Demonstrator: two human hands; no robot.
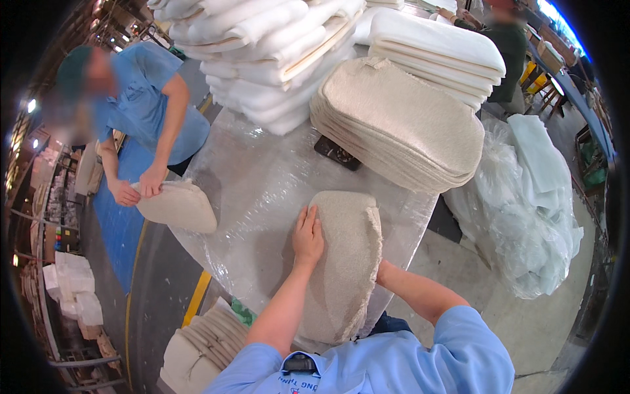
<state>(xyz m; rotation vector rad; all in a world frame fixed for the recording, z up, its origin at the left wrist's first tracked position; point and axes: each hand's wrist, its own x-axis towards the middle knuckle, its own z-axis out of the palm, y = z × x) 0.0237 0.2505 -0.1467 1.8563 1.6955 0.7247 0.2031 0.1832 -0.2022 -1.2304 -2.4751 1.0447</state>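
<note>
A beige fabric-covered cushion with rounded corners is in front of me, its ragged open fabric edge running down the right side. My left hand lies along its left edge, fingers stretched out and pressed against the fabric. My right hand reaches to that open edge; its fingers are hidden by the fabric, so I cannot tell whether they are inside the cover or behind it. Beyond the cushion, a tall stack of beige fabric covers stands on the plastic-wrapped table.
White padding sheets are piled high at the back, with another white stack beside them. A dark flat object lies by the covers. At left a co-worker holds a beige cushion. A plastic-wrapped bundle stands right; stacked cushions sit lower left.
</note>
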